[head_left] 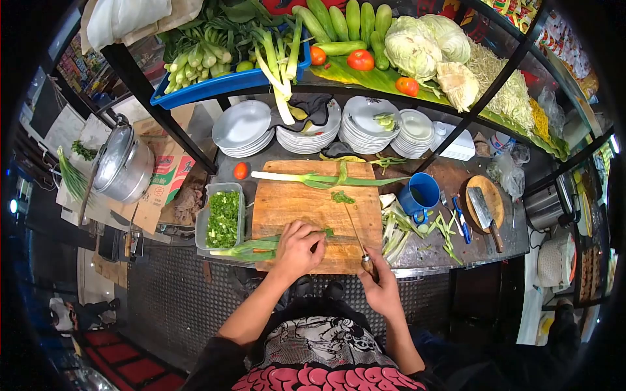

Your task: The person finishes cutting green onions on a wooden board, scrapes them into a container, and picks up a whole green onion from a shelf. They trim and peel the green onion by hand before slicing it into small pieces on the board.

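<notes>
On a wooden cutting board (287, 202) my left hand (299, 249) is closed over a green leek stalk (251, 247) that reaches left past the board's edge. My right hand (380, 287) grips the wooden handle of a thin knife (355, 228), its blade pointing up and away over the board. Chopped green bits (340, 197) lie near the blade's tip. A whole leek (306, 178) with a white end lies across the far part of the board. A clear plastic container (223, 217) at the left holds chopped greens.
Stacked plates (241, 127) stand behind the board, below a shelf of vegetables. To the right are a blue mug (420, 194), leek scraps (394, 231) and a cleaver (481, 208) on a round board. A tomato (241, 171) and a metal pot (124, 163) are at the left.
</notes>
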Demonstrator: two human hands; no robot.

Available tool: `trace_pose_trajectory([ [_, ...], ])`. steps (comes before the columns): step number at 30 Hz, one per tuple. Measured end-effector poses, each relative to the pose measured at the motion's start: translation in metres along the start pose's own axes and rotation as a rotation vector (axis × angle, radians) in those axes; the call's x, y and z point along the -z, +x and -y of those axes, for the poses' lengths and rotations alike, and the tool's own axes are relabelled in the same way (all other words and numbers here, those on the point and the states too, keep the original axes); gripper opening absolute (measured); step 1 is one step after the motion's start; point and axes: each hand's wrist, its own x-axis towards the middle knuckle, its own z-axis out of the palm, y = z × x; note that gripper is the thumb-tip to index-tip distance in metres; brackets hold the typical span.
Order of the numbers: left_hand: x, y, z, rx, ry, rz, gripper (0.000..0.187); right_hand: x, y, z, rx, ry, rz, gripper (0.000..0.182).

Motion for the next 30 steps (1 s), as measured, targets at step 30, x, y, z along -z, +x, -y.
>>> trace_pose_trajectory([
  [30, -0.009, 0.0, 0.003, 0.064, -0.04, -0.034, 0.008, -0.02, -0.037, 0.008, 0.066, -0.452, 0.163, 0.069],
])
